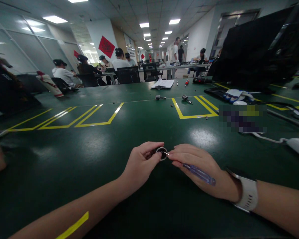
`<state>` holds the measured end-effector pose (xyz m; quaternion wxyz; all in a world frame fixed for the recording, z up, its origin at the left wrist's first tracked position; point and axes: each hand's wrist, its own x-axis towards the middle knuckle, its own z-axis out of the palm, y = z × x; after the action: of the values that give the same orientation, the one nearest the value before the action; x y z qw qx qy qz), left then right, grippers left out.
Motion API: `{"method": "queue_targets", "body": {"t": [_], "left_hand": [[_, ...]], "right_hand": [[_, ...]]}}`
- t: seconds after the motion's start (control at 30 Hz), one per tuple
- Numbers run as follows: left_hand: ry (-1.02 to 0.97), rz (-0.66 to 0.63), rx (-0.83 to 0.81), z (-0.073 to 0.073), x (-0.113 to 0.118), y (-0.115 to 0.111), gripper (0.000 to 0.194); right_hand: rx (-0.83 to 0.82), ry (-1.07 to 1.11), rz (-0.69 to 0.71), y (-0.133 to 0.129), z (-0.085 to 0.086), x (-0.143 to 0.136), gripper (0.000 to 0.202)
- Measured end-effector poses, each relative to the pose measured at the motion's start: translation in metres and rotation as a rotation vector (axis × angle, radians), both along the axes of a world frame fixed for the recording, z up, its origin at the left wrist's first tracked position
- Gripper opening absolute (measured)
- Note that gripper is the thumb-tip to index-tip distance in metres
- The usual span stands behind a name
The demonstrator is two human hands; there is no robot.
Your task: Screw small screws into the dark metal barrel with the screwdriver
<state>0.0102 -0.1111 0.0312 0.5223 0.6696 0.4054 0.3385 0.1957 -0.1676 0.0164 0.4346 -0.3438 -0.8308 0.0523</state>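
Purple screwdriver handle [200, 174], silvery-rimmed ring [161, 148], green tabletop [144, 119] (with yellow outlines [198, 116]).

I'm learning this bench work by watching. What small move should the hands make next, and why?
Probably a slight turn of the screwdriver with the translucent purple handle by the right hand: the tool's metal shaft appears to reach into the small, dark, round part with a silver rim, which the left hand pinches and can brace.

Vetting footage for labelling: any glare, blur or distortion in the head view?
Head view: ceiling lights blown out, glare patches on the green table, wide-angle stretch toward the edges, background people soft, a pixelated block at right hiding what lies there; inside the ring-shaped part in the left hand, too dark for detail.
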Motion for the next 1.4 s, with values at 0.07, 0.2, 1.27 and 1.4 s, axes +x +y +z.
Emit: {"method": "queue_targets", "body": {"t": [0.07,0.2,1.27,1.4], "left_hand": [[0.009,0.004,0.029,0.0003,0.0008,-0.0006,0.026],[0.009,0.009,0.040,0.0019,0.0022,-0.0013,0.026],[0.086,0.017,0.127,0.0038,0.0042,-0.0013,0.028],[0.093,0.011,0.131,0.0045,0.0031,-0.0013,0.028]], "right_hand": [[0.014,0.003,0.002,-0.0005,-0.0007,-0.0002,0.026],[0.032,-0.002,-0.001,-0.0021,0.0001,-0.0006,0.025],[0.004,-0.035,0.060,-0.0033,0.0021,0.0003,0.027],[0.013,-0.039,0.062,-0.0034,-0.0004,0.0014,0.029]]}}
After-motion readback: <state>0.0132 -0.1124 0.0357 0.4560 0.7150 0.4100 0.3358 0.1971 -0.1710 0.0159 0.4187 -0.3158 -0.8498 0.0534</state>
